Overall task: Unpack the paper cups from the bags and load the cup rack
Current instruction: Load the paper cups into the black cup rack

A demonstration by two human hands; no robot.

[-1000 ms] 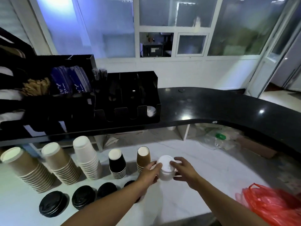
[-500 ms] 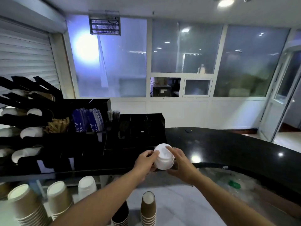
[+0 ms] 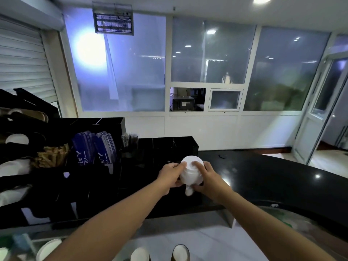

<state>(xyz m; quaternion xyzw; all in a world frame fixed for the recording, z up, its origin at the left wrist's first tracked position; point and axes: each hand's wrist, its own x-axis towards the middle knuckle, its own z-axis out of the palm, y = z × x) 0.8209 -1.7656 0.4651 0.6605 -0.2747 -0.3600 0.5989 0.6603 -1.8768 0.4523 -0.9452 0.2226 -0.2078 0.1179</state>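
White cups (image 3: 191,174): short nested stack, bottoms up and toward the camera, held in the air between both hands, in front of the low black organiser.
Left hand (image 3: 170,176): closed around the left side of the stack; thumb tip on the left edge of the round top face, other fingers wrapped down the side wall.
Right hand (image 3: 209,178): closed around the right side of the stack; fingertips (image 3: 195,163) pressed on the top face, palm against the right wall.
Grip relation: stack squeezed between the two hands, top face showing between the thumbs, lower rim peeking out below the palms.
White piece below (image 3: 188,191): small, pale, blurred, hanging just under the stack between the wrists; cannot tell what.
Black organiser (image 3: 167,147): open compartments, on the black counter (image 3: 273,178), directly behind the held stack; contents of the nearest slots too dark to read.
Cup rack (image 3: 22,140): tall, slanted black channels at far left; white cup mouths showing in several channels.
Blue packets (image 3: 94,147): upright in a compartment between rack and organiser.
Brown sticks (image 3: 50,157): bunch in the compartment left of the blue packets.
Lower white surface (image 3: 207,240): below the counter edge, under the forearms.
Cup stacks at bottom edge: brown-walled stack (image 3: 180,252) and a neighbour (image 3: 139,254), white insides up, cropped by the frame; more pale rims at lower left (image 3: 48,249).
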